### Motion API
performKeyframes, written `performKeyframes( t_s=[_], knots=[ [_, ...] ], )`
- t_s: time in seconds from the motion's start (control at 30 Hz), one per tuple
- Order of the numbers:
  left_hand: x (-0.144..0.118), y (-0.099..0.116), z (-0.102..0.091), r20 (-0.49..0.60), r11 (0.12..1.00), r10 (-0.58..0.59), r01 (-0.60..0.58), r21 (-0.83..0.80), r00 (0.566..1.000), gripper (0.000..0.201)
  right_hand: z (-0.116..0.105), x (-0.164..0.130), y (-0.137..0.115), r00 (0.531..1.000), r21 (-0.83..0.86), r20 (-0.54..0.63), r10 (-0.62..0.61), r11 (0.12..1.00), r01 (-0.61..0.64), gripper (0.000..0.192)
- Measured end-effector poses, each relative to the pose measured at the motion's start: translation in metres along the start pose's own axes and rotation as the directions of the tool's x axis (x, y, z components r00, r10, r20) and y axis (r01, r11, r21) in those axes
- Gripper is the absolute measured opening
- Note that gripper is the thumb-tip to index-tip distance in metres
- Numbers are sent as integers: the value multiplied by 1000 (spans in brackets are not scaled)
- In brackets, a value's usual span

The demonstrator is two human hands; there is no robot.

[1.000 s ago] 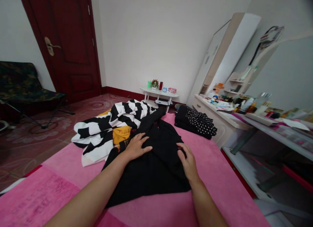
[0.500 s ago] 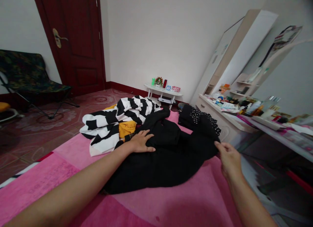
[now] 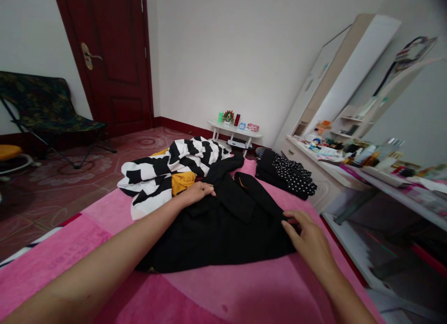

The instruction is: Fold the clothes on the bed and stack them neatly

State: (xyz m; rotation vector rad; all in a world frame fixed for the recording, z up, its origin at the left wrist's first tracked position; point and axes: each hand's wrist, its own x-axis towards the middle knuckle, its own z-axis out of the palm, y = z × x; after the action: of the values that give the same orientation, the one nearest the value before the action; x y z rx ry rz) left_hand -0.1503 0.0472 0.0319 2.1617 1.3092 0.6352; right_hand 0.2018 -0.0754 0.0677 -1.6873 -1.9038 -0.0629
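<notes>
The right hand point(image 3: 309, 235) has moved inward, lowering the right side of the soft, matte black cloth garment point(image 3: 223, 238) to the bed, while the left hand's point(image 3: 200, 192) fingers have drawn together.

The garment lies across the pink, plush-looking bedspread point(image 3: 265, 286), its wide near hem gently curved, a tapering flap folded over its middle. The left grip appears to pinch a fold, likely anchoring that side; the right grip curls at the right edge, though whether cloth is pinched I cannot tell. A rumpled black-and-white striped cloth point(image 3: 195, 156) and crumpled mustard-yellow cloth point(image 3: 183, 180) lie left; the folded black pile with white dots point(image 3: 289, 172) sits far right, seemingly apart to keep its shape.
</notes>
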Motion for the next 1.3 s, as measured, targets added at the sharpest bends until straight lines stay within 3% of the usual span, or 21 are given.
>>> performKeyframes(
  t_s=[0.1,0.2,0.27,0.37,0.5,0.57,0.63,0.7,0.77,0.87,0.93,0.97,1.07,1.17,1.3],
  knots=[
    [-3,14,-2,-110,995,-77,83,54,991,48,12,1,-18,996,148,73,-41,988,30,25],
    [-13,28,4,-216,941,-242,283,187,946,76,32,-10,-24,986,224,153,-61,974,26,24],
    [-20,33,10,-223,887,-313,368,280,923,89,46,-21,-27,981,195,164,-101,978,68,22],
    [-25,35,14,-215,887,-273,332,320,938,67,65,-35,-31,983,77,86,-160,985,153,19],
    [-22,47,8,-208,921,-171,231,313,963,24,75,-41,-35,984,20,33,-173,985,172,15],
    [-22,64,4,-220,951,-68,130,280,973,21,75,-42,-33,987,50,37,-158,986,156,16],
    [-27,87,5,-246,980,99,-51,193,964,23,74,-42,-31,994,118,25,-107,988,104,22],
    [-38,112,15,-242,963,270,-257,82,932,23,74,-44,-29,999,217,-9,-45,975,46,32],
    [-54,131,36,-154,909,411,-416,-6,899,24,74,-46,-27,999,312,-42,-22,949,34,44],
    [-80,142,76,106,788,615,-610,-83,781,26,72,-50,-29,991,359,-117,-69,927,107,67],
    [-94,140,98,273,746,655,-660,-85,705,24,70,-51,-31,980,312,-134,-147,932,183,65],
    [-100,138,103,326,749,642,-659,-71,694,24,69,-52,-32,974,284,-113,-196,933,220,59],
    [-107,136,96,354,801,570,-597,-39,741,25,68,-52,-34,959,267,-36,-281,922,280,36],
    [-104,140,63,258,838,523,-545,17,812,27,66,-50,-32,966,351,-110,-233,900,257,29],
    [-101,139,35,198,834,493,-525,170,847,76,61,-47,-32,964,429,-240,-111,879,208,26]
  ],
)
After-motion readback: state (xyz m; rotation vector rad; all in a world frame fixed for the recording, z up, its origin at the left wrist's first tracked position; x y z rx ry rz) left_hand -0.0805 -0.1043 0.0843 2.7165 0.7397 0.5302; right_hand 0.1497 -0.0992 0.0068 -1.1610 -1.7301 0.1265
